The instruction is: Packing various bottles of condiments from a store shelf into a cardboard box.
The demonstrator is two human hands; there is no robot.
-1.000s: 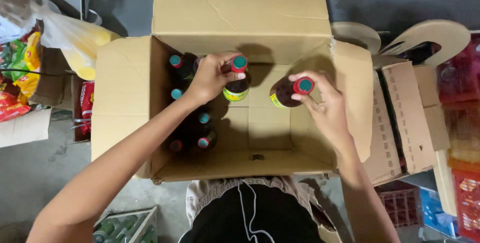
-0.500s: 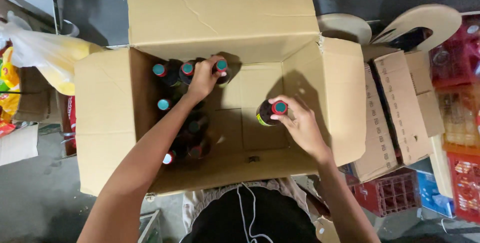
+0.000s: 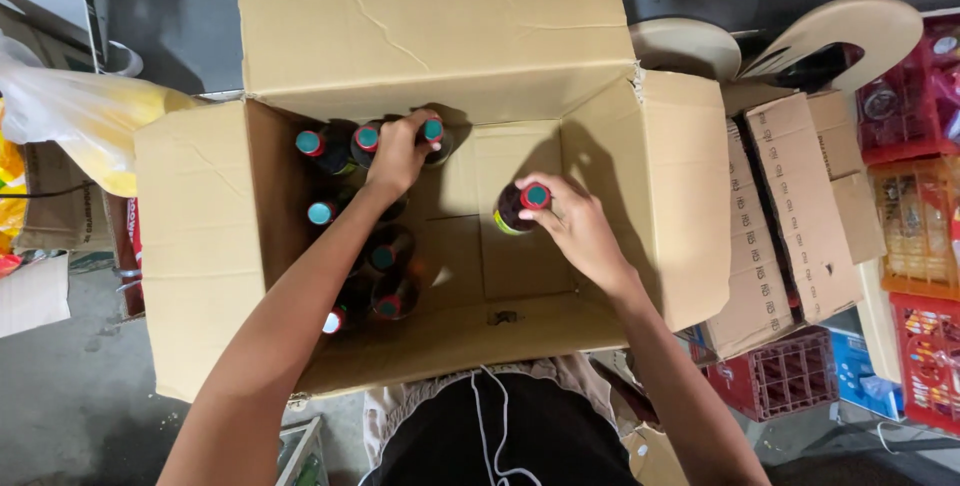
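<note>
Concrete floor, open cardboard box [image 3: 200, 246] below us. Our left hand [image 3: 395, 156] fingers close on a dark bottle [image 3: 432, 136] upright at the back row; right hand [image 3: 575, 226] fingers grip another bottle [image 3: 520, 208], upright, mid-box, apart from the cluster.

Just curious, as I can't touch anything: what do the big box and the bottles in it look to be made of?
The box looks like plain brown corrugated cardboard, matt, with creases on its flaps. The bottle in the right hand seems dark and glossy; glass or plastic, I cannot tell. Its cap, red-rimmed with a teal top, looks like smooth plastic, as do the caps of the other bottles.
</note>
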